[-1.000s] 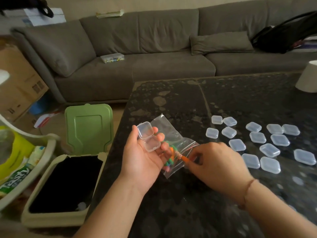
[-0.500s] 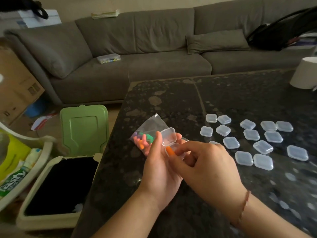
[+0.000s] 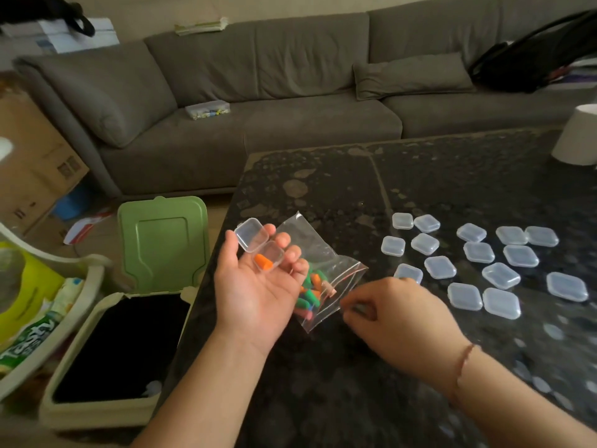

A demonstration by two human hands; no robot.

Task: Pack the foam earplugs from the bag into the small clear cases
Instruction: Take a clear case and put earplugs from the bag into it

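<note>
- My right hand (image 3: 397, 313) pinches the bag's mouth with closed fingers; a careless tug could spill the bag (image 3: 323, 279) of earplugs (image 3: 310, 292) onto the desk (image 3: 323, 383).
- My left hand (image 3: 258, 286) lies open, cradling the open case (image 3: 260, 247); tilting drops its orange earplug (image 3: 263, 262).
- Closed cases (image 3: 484, 263) wait beyond.

Left hand (image 3: 258, 286): palm up, fingers loosely curled, cradling something on the fingertips.
Right hand (image 3: 397, 315): just right of the left, palm down, knuckles up, fingertips pinched together toward the left hand.
Forearms: both bare.
</note>
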